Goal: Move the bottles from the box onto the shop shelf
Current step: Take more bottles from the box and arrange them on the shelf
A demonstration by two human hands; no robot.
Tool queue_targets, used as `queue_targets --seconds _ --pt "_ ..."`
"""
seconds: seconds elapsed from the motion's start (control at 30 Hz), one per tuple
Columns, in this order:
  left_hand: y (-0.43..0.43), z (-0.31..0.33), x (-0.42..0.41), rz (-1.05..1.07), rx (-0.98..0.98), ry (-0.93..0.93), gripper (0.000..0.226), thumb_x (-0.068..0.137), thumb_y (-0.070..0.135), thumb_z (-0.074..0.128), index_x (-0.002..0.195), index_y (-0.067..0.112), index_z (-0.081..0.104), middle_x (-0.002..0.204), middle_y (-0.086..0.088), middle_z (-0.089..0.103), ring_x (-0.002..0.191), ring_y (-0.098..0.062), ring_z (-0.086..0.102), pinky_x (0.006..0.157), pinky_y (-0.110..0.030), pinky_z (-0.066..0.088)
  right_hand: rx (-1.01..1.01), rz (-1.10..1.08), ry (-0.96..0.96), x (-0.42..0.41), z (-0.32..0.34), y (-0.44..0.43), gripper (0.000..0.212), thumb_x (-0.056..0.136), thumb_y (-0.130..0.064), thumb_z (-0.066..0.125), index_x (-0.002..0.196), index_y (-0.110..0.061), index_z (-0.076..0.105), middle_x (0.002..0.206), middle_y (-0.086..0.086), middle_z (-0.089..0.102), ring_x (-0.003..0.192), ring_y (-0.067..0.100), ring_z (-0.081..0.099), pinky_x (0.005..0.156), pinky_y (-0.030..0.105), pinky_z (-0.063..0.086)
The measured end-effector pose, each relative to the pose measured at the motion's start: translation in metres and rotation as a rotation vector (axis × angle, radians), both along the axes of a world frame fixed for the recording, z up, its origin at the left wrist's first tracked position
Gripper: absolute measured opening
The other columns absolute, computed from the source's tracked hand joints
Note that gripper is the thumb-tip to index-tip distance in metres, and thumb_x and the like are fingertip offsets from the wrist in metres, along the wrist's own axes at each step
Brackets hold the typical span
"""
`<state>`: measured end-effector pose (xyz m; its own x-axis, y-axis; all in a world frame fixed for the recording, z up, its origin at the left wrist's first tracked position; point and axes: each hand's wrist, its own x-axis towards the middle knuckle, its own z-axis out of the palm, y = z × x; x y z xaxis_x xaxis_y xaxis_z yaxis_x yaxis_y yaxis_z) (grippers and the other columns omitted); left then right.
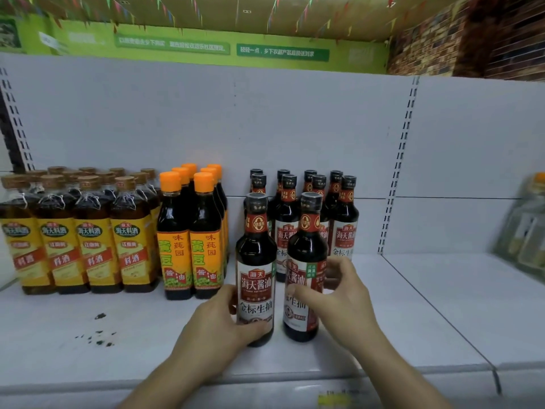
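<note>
Two dark soy sauce bottles stand upright at the front of the white shop shelf (pixel 413 320). My left hand (pixel 218 323) grips the left soy sauce bottle (pixel 256 261) low on its label. My right hand (pixel 339 293) curls round the right soy sauce bottle (pixel 306 249), thumb across its label and fingers behind it. Behind them stand several more bottles of the same kind (pixel 343 219) in rows. The box is out of view.
Left of these stand orange-capped soy sauce bottles (pixel 188 237) and a block of yellow-labelled cooking wine bottles (pixel 85 243). Dark specks (pixel 98 335) mark the shelf at front left. A pale bottle (pixel 528 231) sits blurred at far right. Bare shelf lies to the right.
</note>
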<state>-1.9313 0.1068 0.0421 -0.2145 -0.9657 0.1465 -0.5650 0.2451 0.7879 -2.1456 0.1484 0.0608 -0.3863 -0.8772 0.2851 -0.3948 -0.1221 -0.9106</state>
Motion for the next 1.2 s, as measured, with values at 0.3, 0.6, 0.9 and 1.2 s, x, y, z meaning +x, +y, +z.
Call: queue_targets --seconds 0.3,0.6,0.9,1.2 --pt "-0.007 -0.007 0.003 -0.01 0.019 0.031 0.073 0.062 0.063 0.086 0.125 0.042 0.057 0.114 0.026 0.068 0.103 0.003 0.063 0.096 -0.036 0.055 0.036 0.162 -0.028 -0.016 -0.003 -0.005 0.056 0.075 -0.026 0.089 0.123 -0.041 0.065 0.113 -0.02 0.073 0.107 0.004 0.069 0.095 0.035 0.056" --pt "-0.014 -0.012 0.0 -0.006 -0.019 0.052 0.064 0.068 0.056 0.087 0.124 0.043 0.057 0.113 0.028 0.068 0.102 0.005 0.063 0.095 -0.032 0.055 0.085 0.054 0.091 -0.013 -0.019 -0.002 0.066 0.067 -0.036 0.094 0.12 -0.037 0.054 0.114 -0.02 0.068 0.096 -0.01 0.064 0.081 0.015 0.05" --pt "-0.022 -0.016 -0.005 0.01 -0.034 0.085 0.054 0.069 0.053 0.088 0.11 0.052 0.052 0.103 0.034 0.065 0.094 0.014 0.062 0.079 -0.016 0.047 0.096 0.086 0.145 -0.012 -0.02 -0.005 0.07 0.071 -0.038 0.091 0.129 -0.04 0.052 0.117 -0.023 0.066 0.089 -0.01 0.066 0.081 0.021 0.056" --pt "-0.032 -0.018 -0.008 0.008 -0.051 0.077 0.058 0.07 0.052 0.088 0.121 0.044 0.06 0.107 0.029 0.069 0.094 0.01 0.064 0.079 -0.015 0.047 0.069 0.089 0.211 -0.007 -0.022 -0.015 0.062 0.077 -0.038 0.087 0.126 -0.043 0.049 0.112 -0.026 0.066 0.094 -0.013 0.062 0.079 0.016 0.052"
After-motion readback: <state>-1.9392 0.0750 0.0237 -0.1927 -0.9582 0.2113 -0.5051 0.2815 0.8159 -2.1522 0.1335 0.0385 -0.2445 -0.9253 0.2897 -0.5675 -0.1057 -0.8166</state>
